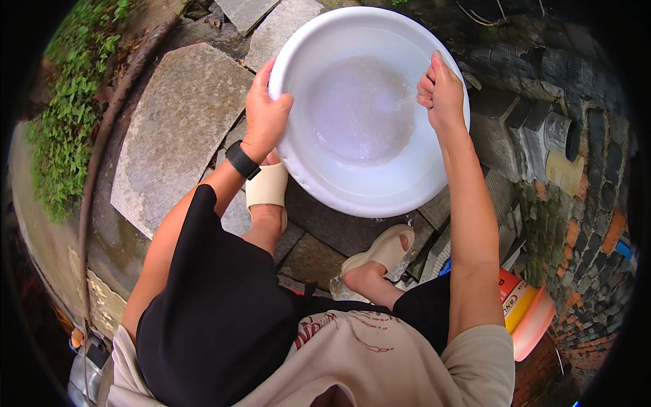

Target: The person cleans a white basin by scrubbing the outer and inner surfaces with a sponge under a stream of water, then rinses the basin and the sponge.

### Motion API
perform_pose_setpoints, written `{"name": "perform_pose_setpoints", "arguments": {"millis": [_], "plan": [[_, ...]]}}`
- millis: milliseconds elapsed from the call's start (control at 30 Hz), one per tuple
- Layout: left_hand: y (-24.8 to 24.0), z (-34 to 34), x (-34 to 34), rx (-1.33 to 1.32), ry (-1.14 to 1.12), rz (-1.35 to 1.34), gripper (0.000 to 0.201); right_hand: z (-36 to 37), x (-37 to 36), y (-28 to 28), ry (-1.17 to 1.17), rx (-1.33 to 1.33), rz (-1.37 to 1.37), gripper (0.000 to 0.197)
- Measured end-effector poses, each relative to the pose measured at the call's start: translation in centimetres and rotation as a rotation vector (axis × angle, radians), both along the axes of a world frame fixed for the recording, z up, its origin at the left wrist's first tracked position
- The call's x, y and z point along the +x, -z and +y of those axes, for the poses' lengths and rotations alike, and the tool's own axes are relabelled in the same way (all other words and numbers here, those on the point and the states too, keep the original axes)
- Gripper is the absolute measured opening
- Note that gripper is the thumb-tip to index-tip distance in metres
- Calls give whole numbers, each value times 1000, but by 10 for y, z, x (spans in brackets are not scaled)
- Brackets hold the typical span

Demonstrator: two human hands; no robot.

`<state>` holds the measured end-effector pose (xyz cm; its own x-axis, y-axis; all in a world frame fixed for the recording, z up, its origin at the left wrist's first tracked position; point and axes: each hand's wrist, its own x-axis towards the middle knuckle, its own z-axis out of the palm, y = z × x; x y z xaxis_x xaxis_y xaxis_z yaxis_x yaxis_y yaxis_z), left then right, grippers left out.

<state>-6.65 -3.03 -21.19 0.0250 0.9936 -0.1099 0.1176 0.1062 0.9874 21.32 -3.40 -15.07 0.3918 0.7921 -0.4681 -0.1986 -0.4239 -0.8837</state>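
Note:
A wide white round basin (400, 195) is held out in front of me over the stone paving. A shallow layer of cloudy water (363, 112) lies in it. On its left side my left hand (266, 112) is closed around the rim, thumb on top, with a dark band (242, 161) at the wrist. My right hand (444, 93) grips the opposite rim, its fingers curled over the inner side. Whether the basin's underside touches the ground is hidden.
Large flat stones (183, 122) pave the ground beneath my cream slippers (385, 249). Green plants (68, 129) and a long brown pipe (108, 125) run along the left. At right stand a brick wall (576, 237), a grey pipe end (561, 136) and a red-and-yellow container (521, 302).

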Motion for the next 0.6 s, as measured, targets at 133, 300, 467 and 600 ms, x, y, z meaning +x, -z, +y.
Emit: {"name": "perform_pose_setpoints", "arguments": {"millis": [133,300,467,600], "plan": [[7,-4,-3,-18,-5,-28,49,-9,14,-9,-339,-106,-433,42],[20,-17,-24,-52,21,19,38,-29,29,-58,-526,-234,-392,33],[18,-16,-27,-78,72,-43,38,-97,62,-86,-487,-314,-481,35],[6,-7,-24,-261,143,-134,45,-186,86,-40,-307,-364,-863,81]]}}
